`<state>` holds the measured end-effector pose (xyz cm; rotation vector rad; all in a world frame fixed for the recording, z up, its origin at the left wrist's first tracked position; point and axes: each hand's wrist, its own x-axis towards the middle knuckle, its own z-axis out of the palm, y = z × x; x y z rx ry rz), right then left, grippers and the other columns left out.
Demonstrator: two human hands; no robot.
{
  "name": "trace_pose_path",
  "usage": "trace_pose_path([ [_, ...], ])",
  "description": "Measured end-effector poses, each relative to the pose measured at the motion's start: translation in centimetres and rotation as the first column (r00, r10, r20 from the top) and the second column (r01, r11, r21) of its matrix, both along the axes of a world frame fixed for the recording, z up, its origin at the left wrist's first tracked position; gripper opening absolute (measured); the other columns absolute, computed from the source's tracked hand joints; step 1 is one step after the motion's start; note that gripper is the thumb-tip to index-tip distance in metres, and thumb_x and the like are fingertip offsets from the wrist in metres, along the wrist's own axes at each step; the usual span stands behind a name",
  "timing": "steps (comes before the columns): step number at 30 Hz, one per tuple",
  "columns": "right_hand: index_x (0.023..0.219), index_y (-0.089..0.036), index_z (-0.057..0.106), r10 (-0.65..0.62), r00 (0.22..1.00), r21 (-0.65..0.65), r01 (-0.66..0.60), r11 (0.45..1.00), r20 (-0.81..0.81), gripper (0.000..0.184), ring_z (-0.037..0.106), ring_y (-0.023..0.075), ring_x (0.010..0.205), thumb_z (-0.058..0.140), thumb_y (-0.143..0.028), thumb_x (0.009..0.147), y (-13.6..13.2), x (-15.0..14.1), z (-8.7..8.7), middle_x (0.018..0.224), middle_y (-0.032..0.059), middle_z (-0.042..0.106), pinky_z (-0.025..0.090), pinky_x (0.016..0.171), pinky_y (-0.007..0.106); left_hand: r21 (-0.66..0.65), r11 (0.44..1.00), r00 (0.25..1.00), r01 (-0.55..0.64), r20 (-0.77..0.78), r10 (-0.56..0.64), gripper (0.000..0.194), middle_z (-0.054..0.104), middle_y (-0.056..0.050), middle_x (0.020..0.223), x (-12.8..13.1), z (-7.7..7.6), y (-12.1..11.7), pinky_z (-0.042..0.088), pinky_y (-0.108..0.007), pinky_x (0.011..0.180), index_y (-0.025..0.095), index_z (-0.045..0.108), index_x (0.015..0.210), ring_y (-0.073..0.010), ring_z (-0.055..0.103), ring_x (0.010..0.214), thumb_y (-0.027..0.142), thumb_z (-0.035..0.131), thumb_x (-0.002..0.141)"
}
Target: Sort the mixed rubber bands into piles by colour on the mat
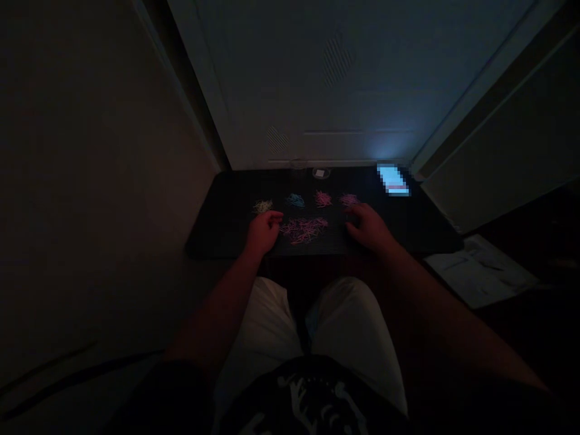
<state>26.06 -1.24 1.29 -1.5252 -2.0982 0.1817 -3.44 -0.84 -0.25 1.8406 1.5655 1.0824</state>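
On a dark low table a mixed pile of thin coloured sticks (304,230) lies between my hands, mostly pinkish and purple. My left hand (265,231) rests at the pile's left edge, fingers loosely bent with a gap to the thumb, holding nothing visible. Just beyond it is a small pale yellow stick pile (263,206). To the right, a blue pile (295,199) and a pink pile (323,199) follow in a row. My right hand (368,226) is just below a purple-pink pile (349,199), thumb and forefinger apart. Dim light hides fine detail at the fingertips.
A lit phone (393,179) lies at the back right of the table (217,223). A small clear round container (321,173) with a white square stands at the back edge. Behind rises a pale panel (290,90). Papers (483,270) lie lower right.
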Motion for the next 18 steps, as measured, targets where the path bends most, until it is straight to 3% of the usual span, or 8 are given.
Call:
trace_pose_path([
  [3, 0.107, -0.021, 0.059, 0.102, 0.993, -0.02, -0.101, 0.995, 0.059, 0.036, 0.05, 0.0249, 0.104, 0.059, -0.025, 0.071, 0.7, -1.0, 1.0, 0.11, 0.009, 0.053, 0.041, 0.09, 0.041, -0.003, 1.0, 1.0, 0.015, 0.013, -0.015, 0.032, 0.068, -0.004, 0.093, 0.0, 0.0, 0.0, 0.05, -0.028, 0.082, 0.016, 0.062, 0.098, -0.0143, 0.064, 0.087, 0.007, 0.045, 0.073],
  [7, 0.118, -0.021, 0.055, 0.268, 0.947, -0.126, -0.248, 0.96, 0.179, 0.047, 0.05, 0.0244, 0.106, 0.06, -0.022, 0.072, 2.1, -3.2, 2.1, 0.116, 0.0102, 0.054, 0.039, 0.092, 0.04, -0.008, 0.999, 0.999, 0.04, 0.02, -0.04, 0.034, 0.068, -0.005, 0.096, 0.0, -0.1, 0.0, 0.051, -0.029, 0.082, 0.016, 0.062, 0.098, -0.0147, 0.064, 0.088, 0.006, 0.044, 0.072],
  [10, 0.113, -0.022, 0.059, 0.376, 0.889, -0.249, -0.315, 0.916, 0.261, 0.037, 0.055, 0.0217, 0.1, 0.056, -0.021, 0.076, 3.4, -4.8, 2.6, 0.112, 0.0074, 0.06, 0.041, 0.089, 0.035, -0.006, 0.999, 0.999, 0.052, 0.017, -0.052, 0.034, 0.068, -0.005, 0.097, 0.1, 0.0, 0.0, 0.051, -0.029, 0.082, 0.016, 0.063, 0.098, -0.0146, 0.064, 0.088, 0.006, 0.044, 0.071],
  [13, 0.094, -0.021, 0.067, 0.407, 0.847, -0.365, -0.28, 0.888, 0.342, 0.023, 0.059, 0.0197, 0.087, 0.053, -0.016, 0.077, 4.4, -5.7, 2.9, 0.097, 0.0053, 0.066, 0.044, 0.079, 0.03, -0.009, 0.998, 0.998, 0.059, 0.009, -0.059, 0.033, 0.068, -0.005, 0.097, 0.2, 0.1, -0.1, 0.051, -0.028, 0.081, 0.015, 0.063, 0.097, -0.0145, 0.064, 0.088, 0.006, 0.045, 0.071],
  [18, 0.082, -0.021, 0.069, 0.382, 0.86, -0.406, -0.232, 0.884, 0.338, 0.017, 0.06, 0.0173, 0.077, 0.056, -0.014, 0.074, 5.1, -5.5, 3.3, 0.084, 0.0029, 0.068, 0.044, 0.072, 0.028, -0.011, 0.998, 0.998, 0.054, -0.013, -0.054, 0.031, 0.068, -0.005, 0.094, 0.3, 0.4, -0.2, 0.051, -0.028, 0.08, 0.015, 0.063, 0.095, -0.0144, 0.064, 0.085, 0.006, 0.046, 0.071],
])
